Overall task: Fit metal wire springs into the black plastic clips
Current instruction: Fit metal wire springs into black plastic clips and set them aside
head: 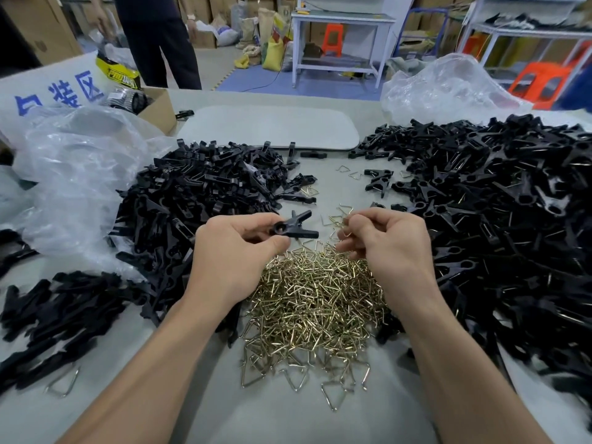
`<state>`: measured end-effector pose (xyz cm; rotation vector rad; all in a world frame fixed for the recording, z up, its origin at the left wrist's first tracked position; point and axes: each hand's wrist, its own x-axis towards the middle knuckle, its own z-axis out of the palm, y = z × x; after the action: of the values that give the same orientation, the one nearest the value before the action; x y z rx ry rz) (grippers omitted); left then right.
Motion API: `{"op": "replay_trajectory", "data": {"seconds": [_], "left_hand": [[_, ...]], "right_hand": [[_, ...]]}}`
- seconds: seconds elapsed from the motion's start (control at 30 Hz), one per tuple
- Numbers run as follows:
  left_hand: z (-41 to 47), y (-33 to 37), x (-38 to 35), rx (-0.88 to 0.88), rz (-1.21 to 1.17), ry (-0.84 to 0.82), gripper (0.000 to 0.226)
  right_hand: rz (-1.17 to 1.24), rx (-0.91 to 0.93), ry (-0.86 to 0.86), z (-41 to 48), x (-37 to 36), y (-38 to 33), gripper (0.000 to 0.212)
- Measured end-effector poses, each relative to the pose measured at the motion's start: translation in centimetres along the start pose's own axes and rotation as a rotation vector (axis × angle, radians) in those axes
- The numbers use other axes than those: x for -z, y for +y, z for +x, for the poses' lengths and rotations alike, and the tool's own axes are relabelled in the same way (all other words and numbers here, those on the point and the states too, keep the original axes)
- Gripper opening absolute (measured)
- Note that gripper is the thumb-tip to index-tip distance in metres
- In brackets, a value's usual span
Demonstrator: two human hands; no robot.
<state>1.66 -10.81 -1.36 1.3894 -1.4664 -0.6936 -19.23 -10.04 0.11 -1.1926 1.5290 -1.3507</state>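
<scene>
My left hand (pixel 238 243) pinches a black plastic clip (pixel 293 226) above the table, its jaws pointing right. My right hand (pixel 389 240) is just to its right, fingers curled around a brass-coloured wire spring (pixel 340 221) held at the fingertips. A gap separates the spring from the clip. Below both hands lies a heap of wire springs (pixel 315 302). A pile of black clip parts (pixel 205 193) lies to the left, and a larger pile of black clips (pixel 499 213) to the right.
Crumpled clear plastic bags lie at the left (pixel 83 174) and back right (pixel 448 88). A grey board (pixel 272 126) lies flat at the back centre. A cardboard box (pixel 158 108) stands at the back left. A person (pixel 160 40) stands beyond the table.
</scene>
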Motion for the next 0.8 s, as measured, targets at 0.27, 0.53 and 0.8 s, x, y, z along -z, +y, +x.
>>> {"op": "replay_trajectory", "data": {"seconds": [0.27,0.53,0.8], "left_hand": [[-0.39,0.61,-0.27,-0.064,-0.046,-0.056,0.039],[-0.01,0.55,-0.36,-0.058,-0.151,-0.088,0.048],[0.01,0.52,-0.97,-0.029,-0.277,-0.169,0.051]], "right_hand": [[0.139,-0.014,-0.226,-0.05,-0.13,-0.26,0.011],[0.188,-0.026,-0.32,-0.08,0.49,-0.11,0.028],[0.205,-0.007,-0.362,-0.6,0.18,-0.47,0.057]]}}
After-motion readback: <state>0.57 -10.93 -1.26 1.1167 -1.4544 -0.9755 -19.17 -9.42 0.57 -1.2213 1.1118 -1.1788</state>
